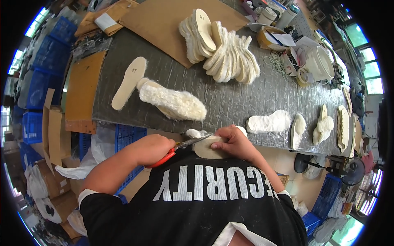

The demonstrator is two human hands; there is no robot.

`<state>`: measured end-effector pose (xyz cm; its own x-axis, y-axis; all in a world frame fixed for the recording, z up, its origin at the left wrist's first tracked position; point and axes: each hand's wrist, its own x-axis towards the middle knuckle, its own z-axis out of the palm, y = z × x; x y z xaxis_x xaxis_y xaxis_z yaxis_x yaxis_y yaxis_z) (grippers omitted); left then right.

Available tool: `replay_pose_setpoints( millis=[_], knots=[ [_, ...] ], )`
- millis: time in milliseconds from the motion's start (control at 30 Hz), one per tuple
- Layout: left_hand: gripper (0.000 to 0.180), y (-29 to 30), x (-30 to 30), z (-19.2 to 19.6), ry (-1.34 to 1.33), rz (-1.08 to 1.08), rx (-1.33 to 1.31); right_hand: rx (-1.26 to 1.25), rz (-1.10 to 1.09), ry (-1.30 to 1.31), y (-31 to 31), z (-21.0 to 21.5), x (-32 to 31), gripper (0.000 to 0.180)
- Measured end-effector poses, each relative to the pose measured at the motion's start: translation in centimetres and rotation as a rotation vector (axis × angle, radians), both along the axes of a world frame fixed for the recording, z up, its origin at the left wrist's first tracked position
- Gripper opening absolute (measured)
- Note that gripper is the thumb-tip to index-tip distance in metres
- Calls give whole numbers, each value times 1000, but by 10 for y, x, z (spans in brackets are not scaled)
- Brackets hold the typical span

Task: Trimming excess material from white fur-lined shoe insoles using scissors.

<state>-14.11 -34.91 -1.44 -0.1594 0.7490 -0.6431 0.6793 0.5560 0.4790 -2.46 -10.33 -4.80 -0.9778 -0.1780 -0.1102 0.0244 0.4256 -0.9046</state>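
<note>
My left hand (155, 146) is closed on a pair of red-handled scissors (189, 142), whose blades point right. They lie along the edge of a pale, fleece-lined insole (208, 149) in front of my chest. My right hand (234, 142) grips this insole, thumb on its smooth beige face and fingers behind. A tuft of white fleece (193, 133) shows beside the blades. Beyond my hands, fluffy insoles (172, 100) lie stacked fleece side up on the dark table, next to a flat beige insole (129, 84).
A large pile of fleece insoles (232, 55) sits at the back, partly on brown cardboard (156, 24). More insoles (269, 121) line the table's right side. A white bucket (319, 63) and elastic bands (276, 62) stand back right. Blue crates (131, 143) are below the table's left edge.
</note>
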Motion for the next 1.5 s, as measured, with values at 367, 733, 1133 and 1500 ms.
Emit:
replay_pose_setpoints(
  millis=[367, 733, 1133, 1500],
  knots=[
    [17, -1, 5, -13, 61, 17, 185, -14, 31, -2, -3, -6, 0, 33],
    [29, 21, -4, -14, -419, 380, 100, -19, -207, 4, 17, -8, 25, 23],
    [30, 73, -3, -3, -132, -138, 16, -71, -394, 18, 48, -11, 66, 26],
    [17, 92, 1, 0, 12, -250, 19, 20, -294, -43, 42, 6, 66, 27]
  ],
)
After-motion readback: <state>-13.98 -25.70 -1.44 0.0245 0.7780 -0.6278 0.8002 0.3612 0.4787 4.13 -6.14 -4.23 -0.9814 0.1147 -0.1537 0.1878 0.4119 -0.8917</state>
